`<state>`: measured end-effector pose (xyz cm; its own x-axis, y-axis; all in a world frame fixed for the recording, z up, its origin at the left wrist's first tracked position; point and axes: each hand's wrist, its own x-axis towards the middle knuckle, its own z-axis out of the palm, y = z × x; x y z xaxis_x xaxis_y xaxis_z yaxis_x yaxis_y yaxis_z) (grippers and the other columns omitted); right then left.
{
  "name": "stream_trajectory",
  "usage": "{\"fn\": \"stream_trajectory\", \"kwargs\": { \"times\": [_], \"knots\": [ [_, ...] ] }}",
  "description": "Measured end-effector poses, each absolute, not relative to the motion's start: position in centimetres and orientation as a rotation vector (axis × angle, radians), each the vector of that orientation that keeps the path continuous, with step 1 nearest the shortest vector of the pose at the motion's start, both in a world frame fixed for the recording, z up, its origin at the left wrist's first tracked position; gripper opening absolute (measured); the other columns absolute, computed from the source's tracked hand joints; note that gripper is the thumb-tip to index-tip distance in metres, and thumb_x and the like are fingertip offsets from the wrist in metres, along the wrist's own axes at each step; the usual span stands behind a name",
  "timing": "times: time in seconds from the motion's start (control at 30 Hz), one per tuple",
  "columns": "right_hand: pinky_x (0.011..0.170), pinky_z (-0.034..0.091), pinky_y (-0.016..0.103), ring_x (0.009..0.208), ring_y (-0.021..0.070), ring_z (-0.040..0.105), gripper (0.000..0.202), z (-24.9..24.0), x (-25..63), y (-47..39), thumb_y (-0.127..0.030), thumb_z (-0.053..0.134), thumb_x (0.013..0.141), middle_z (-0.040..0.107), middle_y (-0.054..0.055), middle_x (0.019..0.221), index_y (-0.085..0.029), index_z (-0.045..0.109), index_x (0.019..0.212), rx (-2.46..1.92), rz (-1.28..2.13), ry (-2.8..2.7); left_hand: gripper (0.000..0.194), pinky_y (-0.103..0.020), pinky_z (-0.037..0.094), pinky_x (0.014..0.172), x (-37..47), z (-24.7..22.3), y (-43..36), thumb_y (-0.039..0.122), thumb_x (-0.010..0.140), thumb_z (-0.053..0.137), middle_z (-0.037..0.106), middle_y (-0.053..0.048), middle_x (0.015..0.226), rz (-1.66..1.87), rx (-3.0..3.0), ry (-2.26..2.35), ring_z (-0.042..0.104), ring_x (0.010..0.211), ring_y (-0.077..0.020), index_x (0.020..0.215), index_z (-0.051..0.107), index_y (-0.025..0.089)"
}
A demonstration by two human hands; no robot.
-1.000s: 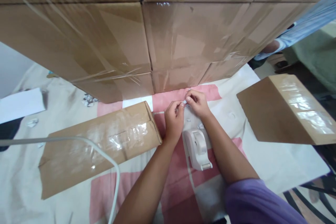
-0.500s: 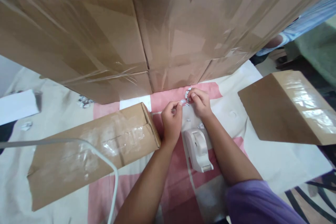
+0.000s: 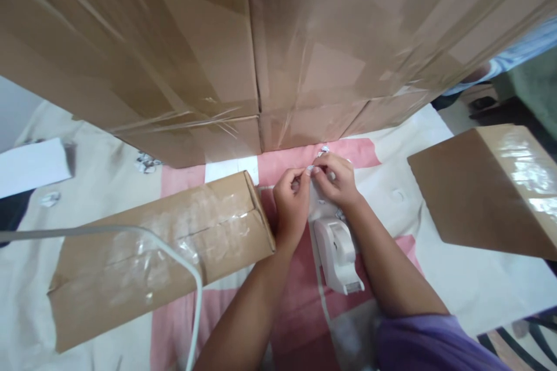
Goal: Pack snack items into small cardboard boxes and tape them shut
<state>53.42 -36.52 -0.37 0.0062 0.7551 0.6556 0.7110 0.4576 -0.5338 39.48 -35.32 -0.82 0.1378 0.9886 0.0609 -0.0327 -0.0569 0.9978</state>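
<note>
My left hand [image 3: 291, 198] is closed in a pinch on a small, shiny whitish piece of tape [image 3: 310, 168]. The fingertips of my right hand [image 3: 337, 178] are pinched at the same piece, touching or almost touching my left fingertips. Whatever else may be between the right fingers is hidden. Just beyond them lie small white-and-grey scraps [image 3: 323, 151], partly covered by the right hand. A white tape dispenser [image 3: 335, 255] rests on the cloth between my forearms, with a few small bits beside it.
Stacked, taped cardboard boxes [image 3: 195, 69] form a wall ahead. A long taped carton [image 3: 165, 255] lies at left, crossed by a white cable [image 3: 174, 258]. Another carton [image 3: 461, 185] stands at right. More scraps [image 3: 148, 162] lie at far left. A person's sleeve [image 3: 522, 49] shows at upper right.
My right hand has moved from the scraps to my left fingertips, and both hands now meet at the small piece. The whole view has shifted slightly.
</note>
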Motion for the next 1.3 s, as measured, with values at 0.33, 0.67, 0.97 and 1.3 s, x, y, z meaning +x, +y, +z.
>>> {"fn": "stream_trajectory", "kwargs": {
  "times": [0.33,0.67,0.97,1.3],
  "knots": [
    [0.063,0.046,0.032,0.062,0.0162,0.053,0.007,-1.4,53.4,-36.6,-0.024,0.056,0.095,0.061,0.001,0.072,-0.023,0.061,0.091,-1.412,-0.043,-1.607,0.022,-0.026,0.057,0.076,39.3,-0.5,-35.0,0.027,0.094,0.062,0.079,-0.009,0.105,1.195,1.261,1.056,0.073,0.094,-0.0182,0.106,0.077,0.017],
    [0.065,0.044,0.029,0.068,0.0141,0.055,0.016,-0.1,52.9,-36.3,-0.036,0.059,0.097,0.060,-0.001,0.079,-0.022,0.058,0.089,-1.330,0.342,-1.399,0.023,-0.036,0.047,0.085,39.0,1.3,-36.6,0.023,0.100,0.051,0.076,-0.008,0.094,1.504,1.897,0.930,0.066,0.090,-0.0192,0.104,0.072,0.016],
    [0.065,0.042,0.028,0.070,0.0144,0.054,0.023,6.8,52.0,-37.1,-0.039,0.073,0.087,0.061,0.000,0.079,-0.021,0.060,0.082,-1.216,0.742,-1.502,0.035,-0.048,0.036,0.114,30.6,13.8,-37.2,0.031,0.095,0.061,0.066,-0.007,0.136,1.055,2.440,1.276,0.056,0.128,-0.0283,0.130,0.063,0.030],
    [0.063,0.037,0.026,0.070,0.0128,0.055,0.014,7.3,46.2,-38.5,-0.006,0.064,0.078,0.064,-0.003,0.075,-0.019,0.063,0.075,-1.177,1.044,-2.079,0.042,-0.045,0.040,0.099,24.3,13.3,-32.6,0.052,0.095,0.043,0.075,-0.005,0.088,0.211,2.285,1.616,0.064,0.091,-0.0284,0.081,0.070,0.024]
  ]
}}
